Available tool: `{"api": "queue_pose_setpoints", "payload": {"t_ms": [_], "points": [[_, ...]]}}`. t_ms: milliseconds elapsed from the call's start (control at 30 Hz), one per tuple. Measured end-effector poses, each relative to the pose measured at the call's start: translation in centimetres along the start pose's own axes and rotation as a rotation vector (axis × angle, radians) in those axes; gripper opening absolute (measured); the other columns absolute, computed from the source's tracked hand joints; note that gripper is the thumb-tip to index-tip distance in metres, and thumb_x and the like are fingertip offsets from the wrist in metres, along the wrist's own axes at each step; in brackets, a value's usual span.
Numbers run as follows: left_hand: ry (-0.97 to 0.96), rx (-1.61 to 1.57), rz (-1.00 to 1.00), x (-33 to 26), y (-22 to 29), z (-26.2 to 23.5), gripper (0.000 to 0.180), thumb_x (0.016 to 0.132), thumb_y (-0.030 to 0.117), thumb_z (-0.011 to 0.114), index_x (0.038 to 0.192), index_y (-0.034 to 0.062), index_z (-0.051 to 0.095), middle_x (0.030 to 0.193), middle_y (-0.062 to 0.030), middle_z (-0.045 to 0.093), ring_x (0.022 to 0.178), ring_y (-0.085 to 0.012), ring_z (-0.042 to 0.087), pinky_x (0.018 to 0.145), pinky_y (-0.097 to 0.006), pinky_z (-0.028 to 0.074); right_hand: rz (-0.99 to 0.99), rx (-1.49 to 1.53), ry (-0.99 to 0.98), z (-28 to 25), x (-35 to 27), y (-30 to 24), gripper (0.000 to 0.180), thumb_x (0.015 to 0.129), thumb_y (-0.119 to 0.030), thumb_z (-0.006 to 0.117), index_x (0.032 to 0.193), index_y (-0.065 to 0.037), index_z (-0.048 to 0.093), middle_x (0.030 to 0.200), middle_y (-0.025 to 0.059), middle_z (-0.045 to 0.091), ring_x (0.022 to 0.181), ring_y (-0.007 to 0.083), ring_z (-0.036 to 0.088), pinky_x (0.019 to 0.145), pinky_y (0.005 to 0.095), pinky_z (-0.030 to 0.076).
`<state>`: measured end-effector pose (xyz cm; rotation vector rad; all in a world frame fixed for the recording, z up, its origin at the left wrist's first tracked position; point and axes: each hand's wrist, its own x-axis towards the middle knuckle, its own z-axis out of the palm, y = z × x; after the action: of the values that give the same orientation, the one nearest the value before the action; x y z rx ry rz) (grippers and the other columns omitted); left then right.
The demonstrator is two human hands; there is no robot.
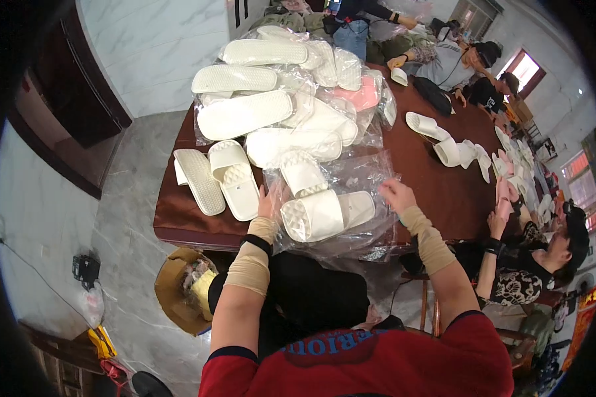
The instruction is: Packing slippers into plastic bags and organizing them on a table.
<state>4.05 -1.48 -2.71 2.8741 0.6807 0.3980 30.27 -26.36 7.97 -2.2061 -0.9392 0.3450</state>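
Observation:
A pair of white slippers lies in a clear plastic bag (361,173) at the table's near edge. The nearer slipper (314,215) lies sideways, its quilted strap to the left; the other slipper (302,173) sits just behind it. My left hand (269,202) grips the bag's left side, its fingers partly covered by film. At the right side, my right hand (398,196) pinches the bag's edge between thumb and fingers. Left of my left hand are two unbagged white slippers, one sole up (200,182) and one strap up (234,182).
Bagged white slippers (245,116) are heaped across the far left of the brown table (410,165), with a pink one (361,94) among them. More loose slippers (447,151) line the right side. Several people work around the table. A cardboard box (172,291) stands on the floor.

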Motion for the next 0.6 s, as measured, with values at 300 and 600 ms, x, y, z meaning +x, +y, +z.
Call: {"api": "queue_pose_setpoints", "payload": {"t_ms": [300, 600], "points": [[0.044, 0.030, 0.011, -0.3, -0.1, 1.4, 0.055, 0.086, 0.037, 0.046, 0.137, 0.0169, 0.039, 0.147, -0.0037, 0.030, 0.138, -0.0209, 0.022, 0.106, -0.059, 0.015, -0.490, -0.450, 0.114, 3.0, 2.7, -3.0, 0.023, 0.083, -0.025, 0.059, 0.101, -0.011, 0.057, 0.088, 0.0103, 0.061, 0.083, 0.0317, 0.059, 0.071, 0.0393, 0.048], [0.049, 0.093, -0.001, -0.3, -0.7, 1.6, 0.056, 0.085, 0.040, 0.048, 0.135, 0.0170, 0.042, 0.146, -0.0045, 0.032, 0.137, -0.0212, 0.024, 0.105, -0.060, 0.015, 0.005, -0.062, -0.211, -1.1, 4.0, 1.4, 0.050, 0.080, -0.038, 0.064, 0.114, -0.003, 0.049, 0.090, 0.0117, 0.062, 0.075, 0.0242, 0.061, 0.065, 0.0357, 0.051]]}}
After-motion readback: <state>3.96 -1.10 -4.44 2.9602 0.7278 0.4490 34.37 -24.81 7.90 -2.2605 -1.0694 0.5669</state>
